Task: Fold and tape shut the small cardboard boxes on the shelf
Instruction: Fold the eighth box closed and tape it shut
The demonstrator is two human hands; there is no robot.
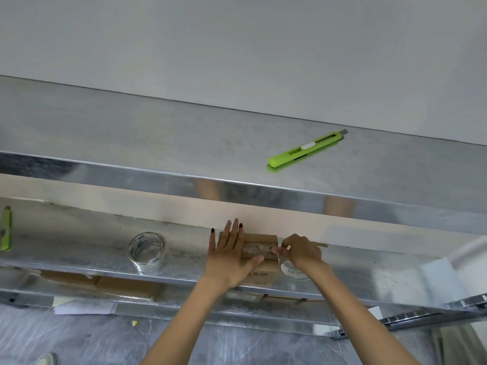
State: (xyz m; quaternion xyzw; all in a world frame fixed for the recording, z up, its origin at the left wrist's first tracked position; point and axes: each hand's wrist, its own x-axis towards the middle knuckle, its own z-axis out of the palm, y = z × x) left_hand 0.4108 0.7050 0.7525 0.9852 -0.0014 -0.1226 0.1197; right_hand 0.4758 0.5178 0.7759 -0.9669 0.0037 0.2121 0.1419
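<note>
A small cardboard box (259, 241) sits on the middle metal shelf (79, 243), flaps folded down, with a strip of clear tape along its top seam. My left hand (229, 254) lies flat on the box with straight fingers, pressing the top. My right hand (300, 252) grips a roll of clear tape (292, 271) at the box's right end, its fingers pinching the tape strip at the box edge.
A second tape roll (147, 251) stands left of the box. A green utility knife (305, 150) lies on the upper shelf; another green knife (5, 227) lies at the far left. Flat cardboard boxes (126, 287) rest on the lower shelf, with papers (81, 308) below.
</note>
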